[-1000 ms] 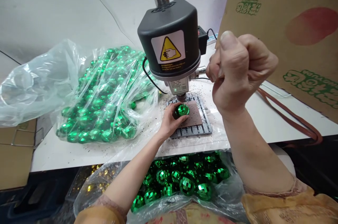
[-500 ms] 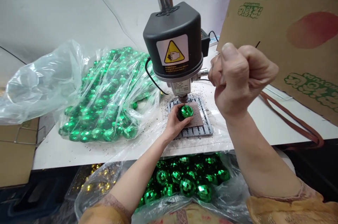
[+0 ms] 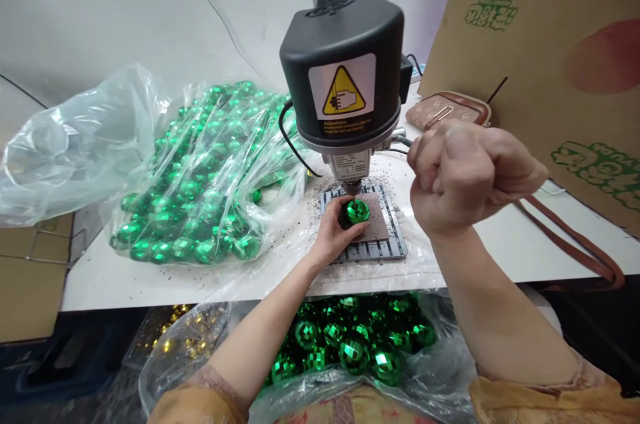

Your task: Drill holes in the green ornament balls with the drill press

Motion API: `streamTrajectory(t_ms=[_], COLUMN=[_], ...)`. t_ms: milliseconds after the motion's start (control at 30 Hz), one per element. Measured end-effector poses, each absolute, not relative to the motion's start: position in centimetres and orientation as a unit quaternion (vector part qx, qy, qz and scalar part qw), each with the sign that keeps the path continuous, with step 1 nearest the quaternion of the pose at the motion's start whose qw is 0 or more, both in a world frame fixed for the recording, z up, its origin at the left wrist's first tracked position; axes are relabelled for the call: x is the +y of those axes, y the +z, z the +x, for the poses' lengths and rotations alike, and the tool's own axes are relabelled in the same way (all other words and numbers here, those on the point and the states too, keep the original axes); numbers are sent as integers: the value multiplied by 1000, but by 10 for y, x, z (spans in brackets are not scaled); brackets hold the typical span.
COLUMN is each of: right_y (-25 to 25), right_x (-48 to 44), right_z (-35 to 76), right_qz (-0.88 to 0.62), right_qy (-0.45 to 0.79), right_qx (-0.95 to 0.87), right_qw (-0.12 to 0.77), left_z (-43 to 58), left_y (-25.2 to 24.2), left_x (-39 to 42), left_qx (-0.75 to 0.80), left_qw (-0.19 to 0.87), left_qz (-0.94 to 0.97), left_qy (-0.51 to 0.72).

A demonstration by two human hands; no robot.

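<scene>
Beneath the black drill press point(image 3: 345, 71), my left hand point(image 3: 334, 232) grips a shiny green mirror ball point(image 3: 358, 211) between thumb and fingers. The ball rests on a brownish square pad point(image 3: 379, 227) over the slotted grey metal base point(image 3: 399, 244). The drill's chuck point(image 3: 353, 187) is right above the ball; whether the bit touches it I cannot tell. My right hand point(image 3: 465, 174) is closed around the lever point(image 3: 403, 139) on the press's right side, hiding most of it.
A clear plastic bag of green balls point(image 3: 195, 177) lies left on the white table point(image 3: 260, 289). Another bag of green balls point(image 3: 355, 347) sits below the front edge. A patterned purse point(image 3: 445, 111) and large carton point(image 3: 540, 64) stand right. Dark shavings surround the base.
My right fist has moved lower and slightly right with the lever, and the purse behind it now shows. My left hand still holds the ball on the pad. The view has shifted slightly.
</scene>
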State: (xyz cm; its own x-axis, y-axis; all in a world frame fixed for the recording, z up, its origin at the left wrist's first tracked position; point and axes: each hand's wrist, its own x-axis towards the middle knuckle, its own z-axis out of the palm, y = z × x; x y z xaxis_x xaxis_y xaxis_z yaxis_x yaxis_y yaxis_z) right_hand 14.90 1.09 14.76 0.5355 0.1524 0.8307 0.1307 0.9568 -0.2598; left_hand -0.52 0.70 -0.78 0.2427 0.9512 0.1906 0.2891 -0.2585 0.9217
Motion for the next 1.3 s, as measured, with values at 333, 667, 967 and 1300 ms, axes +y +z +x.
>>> streamTrajectory(t_ms=[333,667,967,1300], right_y=[136,127,123,183], right_x=[5,6,3,16], right_z=[147,156,153,151], right_qz=[-148,-96,-107,-183], right_qy=[9,17,6,98], right_qx=[-481,-542,-535,-486], right_qw=[864,835,838,849], left_z=[-5,-5,-5,-12], left_y=[-9,-12,-11,11], left_x=[7,8,8,-42], left_qx=[457,447,447,507], left_qw=[395,400,397,272], left_qz=[681,674,677,658], left_qy=[414,431,429,486])
